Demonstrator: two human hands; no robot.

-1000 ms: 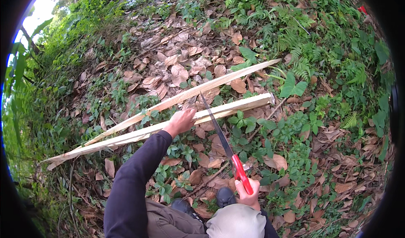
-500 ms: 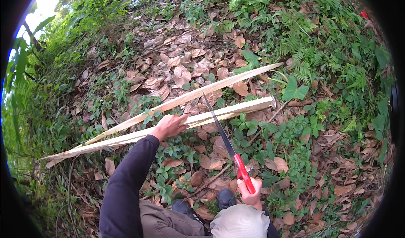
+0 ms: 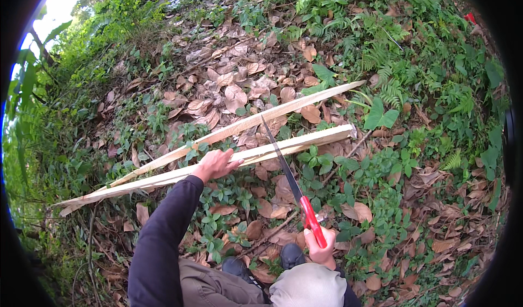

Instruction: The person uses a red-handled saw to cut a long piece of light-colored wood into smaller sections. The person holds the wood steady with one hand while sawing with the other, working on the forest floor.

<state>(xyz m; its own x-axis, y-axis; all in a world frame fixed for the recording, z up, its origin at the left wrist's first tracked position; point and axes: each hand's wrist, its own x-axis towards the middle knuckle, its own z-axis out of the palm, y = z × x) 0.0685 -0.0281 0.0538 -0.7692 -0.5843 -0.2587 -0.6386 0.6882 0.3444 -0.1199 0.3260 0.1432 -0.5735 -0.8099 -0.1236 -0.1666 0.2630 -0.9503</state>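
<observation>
My left hand [image 3: 216, 163] grips a long pale wooden board [image 3: 297, 145] from above, near its middle. The board slopes from the far left up to the right, just above the leafy ground. A hand saw has a red handle [image 3: 311, 218] and a dark tapering blade [image 3: 287, 172]. My right hand [image 3: 320, 246] is closed round that handle, low in front of me. The blade crosses over the near board, its tip close to a second, thinner wooden strip [image 3: 242, 124]. Both pieces of wood come together at their left ends.
Dry brown leaves [image 3: 235, 97] and low green plants cover the ground. Ferns [image 3: 392, 89] grow at the right, taller greenery at the left. My dark shoes [image 3: 292, 256] stand below the saw. A small red object [image 3: 469, 18] lies at the far upper right.
My right hand and the saw handle have shifted slightly left and up. My left hand has turned a little on the board, its thumb showing more. The wood lies as before.
</observation>
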